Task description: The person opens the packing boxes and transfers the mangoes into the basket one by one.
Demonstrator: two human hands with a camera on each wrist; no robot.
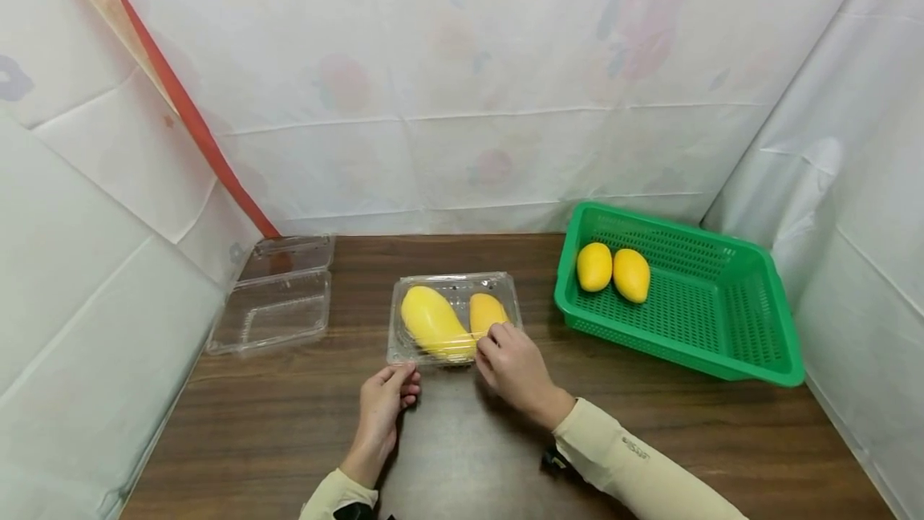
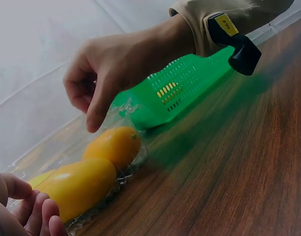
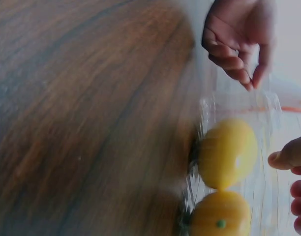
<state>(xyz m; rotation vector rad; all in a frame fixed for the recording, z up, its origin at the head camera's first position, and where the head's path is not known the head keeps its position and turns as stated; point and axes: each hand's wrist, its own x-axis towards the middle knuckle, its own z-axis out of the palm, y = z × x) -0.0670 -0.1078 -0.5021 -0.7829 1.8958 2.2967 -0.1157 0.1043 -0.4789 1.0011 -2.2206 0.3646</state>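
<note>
A clear plastic clamshell box (image 1: 462, 278) lies in the middle of the table, its clear cover over a large yellow mango (image 1: 431, 318) and a smaller orange-yellow mango (image 1: 486, 311). At the box's front left corner, my left hand (image 1: 382, 401) pinches the edge between thumb and forefinger. My right hand (image 1: 516, 367) is over the front right part of the box. In the left wrist view, the right thumb (image 2: 99, 110) points down close above the cover with the other fingers loosely curled. A gap shows between that thumb and the fingers in the right wrist view.
To the right stands a green perforated basket (image 1: 751, 375) holding two yellow mangoes (image 1: 594, 266) side by side. Another clear clamshell box (image 1: 281, 311) lies unfolded at the back left of the wooden table. White patterned sheets (image 1: 447, 87) hang behind and at both sides.
</note>
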